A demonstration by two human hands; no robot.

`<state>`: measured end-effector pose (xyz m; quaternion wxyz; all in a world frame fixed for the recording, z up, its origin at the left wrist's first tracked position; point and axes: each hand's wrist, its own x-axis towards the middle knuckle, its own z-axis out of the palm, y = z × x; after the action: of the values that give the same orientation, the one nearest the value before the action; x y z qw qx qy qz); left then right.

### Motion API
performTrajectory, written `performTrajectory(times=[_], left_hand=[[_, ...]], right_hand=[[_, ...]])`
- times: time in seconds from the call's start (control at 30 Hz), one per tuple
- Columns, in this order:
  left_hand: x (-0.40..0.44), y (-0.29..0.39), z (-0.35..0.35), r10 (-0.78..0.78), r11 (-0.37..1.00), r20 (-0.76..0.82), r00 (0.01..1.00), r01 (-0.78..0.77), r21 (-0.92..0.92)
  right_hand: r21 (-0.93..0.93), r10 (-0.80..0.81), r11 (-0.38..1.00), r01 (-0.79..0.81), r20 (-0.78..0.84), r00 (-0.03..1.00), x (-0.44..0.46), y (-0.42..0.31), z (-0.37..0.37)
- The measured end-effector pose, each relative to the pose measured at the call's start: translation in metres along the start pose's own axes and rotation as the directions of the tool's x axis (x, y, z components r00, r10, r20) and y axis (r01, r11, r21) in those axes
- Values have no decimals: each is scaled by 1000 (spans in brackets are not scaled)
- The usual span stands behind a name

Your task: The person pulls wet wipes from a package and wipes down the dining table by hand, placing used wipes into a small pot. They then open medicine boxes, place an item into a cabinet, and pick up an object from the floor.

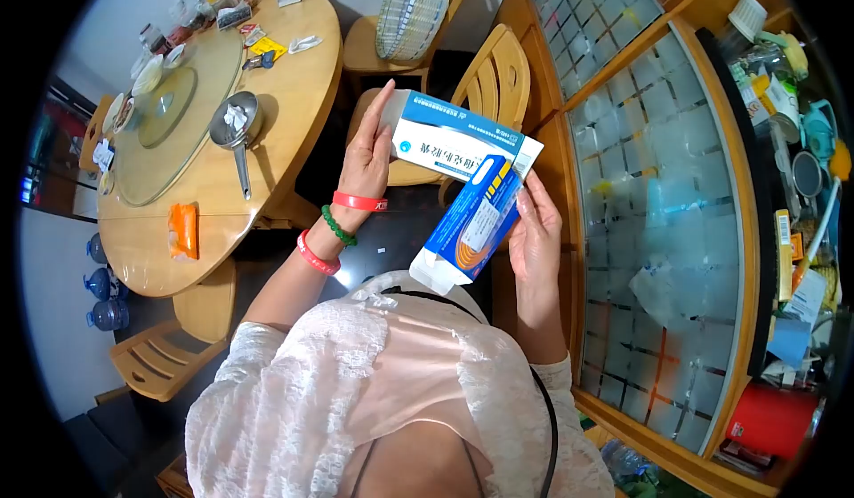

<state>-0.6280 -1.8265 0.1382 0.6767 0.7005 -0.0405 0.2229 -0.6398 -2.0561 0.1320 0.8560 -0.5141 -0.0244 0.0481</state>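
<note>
My left hand [366,164] grips the left end of a white and teal medicine box [436,147], its fingers stretched along the end. The printing on that box appears upside down, and end flaps stick out at both ends. My right hand [536,222] holds a blue medicine box [458,231] with yellow bars, orange rings and a white label. This blue box slants across the lower right part of the white and teal one and overlaps it. Its lower flap hangs open. My right fingertips are near the white box's right end; whether they also grip it I cannot tell.
On the left stands a round wooden table [298,98] with a glass turntable [213,62], a metal saucepan [237,120], an orange packet [183,231] and several jars. Wooden chairs [498,76] stand ahead, one bearing a woven basket [412,9]. A glass-doored cabinet [658,231] flanks my right.
</note>
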Motion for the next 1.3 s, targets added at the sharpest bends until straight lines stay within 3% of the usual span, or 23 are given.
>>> performTrajectory(times=[0.03, 0.1, 0.13, 0.23, 0.37, 0.53, 0.6, 0.7, 0.83, 0.9, 0.93, 1.03, 1.1, 1.17, 1.3], left_hand=[[1, 3, -5, 5, 1000, 3, 1000, -5, -6], [-2, 3, -17, -193, 971, 150, 970, 211, -112], [-2, 0, -17, -62, 996, 110, 992, 69, -61], [-6, 4, -20, -85, 972, 178, 980, 121, -200], [-2, 2, -28, -92, 974, 303, 949, 149, -173], [4, -2, -38, 7, 990, 342, 940, 42, -134], [1, 3, -40, -31, 979, 354, 935, 100, -180], [1, 1, -46, -97, 944, 402, 910, 212, -252], [-5, -6, -40, -99, 878, 360, 928, 252, -407], [-10, -7, -33, -134, 858, 229, 964, 229, -460], [-9, -9, -29, 16, 986, 86, 996, -2, -164], [-17, -1, -27, 50, 996, 83, 995, -44, -74], [-12, -13, -30, -20, 992, 79, 997, 29, -123], [-9, -17, -31, -115, 757, 239, 964, 241, -607], [-14, -15, -28, -152, 769, 311, 938, 310, -559]], right_hand=[[-4, -7, 1000, 7, -2, 1000, -1, -1, 2], [35, 13, 999, -12, -13, 1000, -5, -1, 3], [68, 18, 998, -17, -13, 1000, -7, 1, 2], [84, 36, 996, -31, -54, 998, -16, 4, -4], [40, 21, 999, -19, -57, 998, -35, 1, -8], [4, 1, 1000, -1, -70, 998, -51, 0, -1], [16, -18, 1000, 20, -133, 991, -55, 1, 3], [62, -19, 998, 25, -91, 996, -59, 0, 4], [5, -31, 999, 31, -106, 994, -63, -1, 13], [-16, -55, 998, 54, -73, 996, -63, -2, 20], [-43, -68, 997, 66, -64, 996, -63, -1, 22], [-66, -62, 996, 59, -37, 997, -62, -3, 28], [-68, -60, 996, 58, -24, 998, -62, -2, 28], [-71, -51, 996, 50, -17, 999, -61, -1, 26], [-64, -50, 997, 49, -18, 999, -60, 1, 21]])
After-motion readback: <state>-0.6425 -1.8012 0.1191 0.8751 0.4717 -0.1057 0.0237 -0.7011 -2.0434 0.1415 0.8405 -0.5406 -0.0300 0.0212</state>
